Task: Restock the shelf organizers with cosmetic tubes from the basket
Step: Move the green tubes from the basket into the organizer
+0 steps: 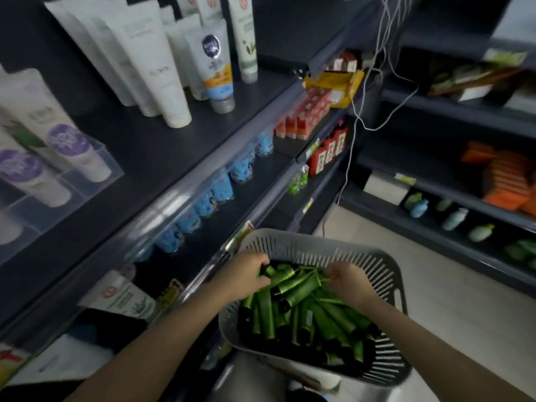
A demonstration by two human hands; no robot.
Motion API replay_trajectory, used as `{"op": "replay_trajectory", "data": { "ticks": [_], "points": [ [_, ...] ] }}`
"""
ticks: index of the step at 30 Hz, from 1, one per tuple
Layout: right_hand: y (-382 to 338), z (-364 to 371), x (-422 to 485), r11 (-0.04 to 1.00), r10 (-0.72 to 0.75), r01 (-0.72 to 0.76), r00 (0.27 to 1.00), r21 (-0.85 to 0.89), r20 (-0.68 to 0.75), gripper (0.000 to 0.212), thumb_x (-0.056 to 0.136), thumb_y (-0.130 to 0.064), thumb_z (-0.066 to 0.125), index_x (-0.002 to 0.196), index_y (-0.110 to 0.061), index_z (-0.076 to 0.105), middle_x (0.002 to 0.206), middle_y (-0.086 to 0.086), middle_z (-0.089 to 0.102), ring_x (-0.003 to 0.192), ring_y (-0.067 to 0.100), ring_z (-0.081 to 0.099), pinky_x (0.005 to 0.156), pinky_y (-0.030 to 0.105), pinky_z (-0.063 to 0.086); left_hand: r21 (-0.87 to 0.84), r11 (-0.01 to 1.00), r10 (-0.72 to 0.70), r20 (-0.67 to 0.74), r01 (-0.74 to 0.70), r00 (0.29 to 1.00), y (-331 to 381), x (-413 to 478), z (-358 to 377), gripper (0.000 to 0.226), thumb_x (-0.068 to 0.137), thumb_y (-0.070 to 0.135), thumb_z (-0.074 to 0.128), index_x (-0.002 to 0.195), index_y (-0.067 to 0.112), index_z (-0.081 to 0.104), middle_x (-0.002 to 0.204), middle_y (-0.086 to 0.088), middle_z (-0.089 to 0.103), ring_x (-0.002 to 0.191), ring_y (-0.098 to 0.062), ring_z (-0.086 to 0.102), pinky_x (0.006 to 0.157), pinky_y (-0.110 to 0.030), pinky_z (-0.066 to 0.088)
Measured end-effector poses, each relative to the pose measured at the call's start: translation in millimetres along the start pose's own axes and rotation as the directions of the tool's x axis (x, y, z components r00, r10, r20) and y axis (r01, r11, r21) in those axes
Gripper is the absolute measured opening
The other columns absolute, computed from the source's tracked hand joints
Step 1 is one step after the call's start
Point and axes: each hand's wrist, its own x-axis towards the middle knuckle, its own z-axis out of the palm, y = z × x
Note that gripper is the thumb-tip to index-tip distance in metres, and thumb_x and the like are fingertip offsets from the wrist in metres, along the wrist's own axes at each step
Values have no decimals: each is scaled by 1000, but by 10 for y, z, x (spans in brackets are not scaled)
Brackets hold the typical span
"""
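Now left hand (pixel 243 278) grip clamped on green tubes (pixel 298 285); right hand (pixel 349 282) grip unclear. Best bunch caps aligned, lift clear of slotted basket (pixel 290 242) rim beyond grip.

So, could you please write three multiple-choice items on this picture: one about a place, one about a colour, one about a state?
1. Where is the clear organizer? A. on the floor B. on the upper shelf, at left C. in a drawer
2. What colour are the tubes in the basket? A. green B. white C. orange
3. What does the left grip do? A. holds tubes B. lies flat on a shelf C. hangs idle
1 B, it stands on the upper shelf at left; 2 A, green bodies, black caps; 3 A, its fingers curl round tubes.
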Motion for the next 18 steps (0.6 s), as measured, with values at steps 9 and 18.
{"op": "replay_trajectory", "data": {
  "ticks": [9, 18],
  "points": [
    [906, 328, 208, 949, 187, -116, 955, -293, 228, 35, 85, -12, 52, 119, -12, 61, 119, 13, 63, 113, 29, 58, 92, 30, 47, 25, 991, -135, 224, 133, 965, -69, 662, 968, 44, 90, 29, 59, 131, 13, 52, 130, -7, 56, 116, -22, 54, 93, -33, 47],
    [1167, 704, 443, 811, 203, 11, 932, -585, 300, 44, 90, -8, 44, 132, -18, 47, 135, 12, 44, 127, 30, 42, 101, 44, 40, 10, 988, -153, 281, 157, 947, 225, 932, 1657, 40, 95, 32, 51, 125, 5, 51, 115, -13, 60, 101, -25, 60, 85, -38, 51]
  ]
}}
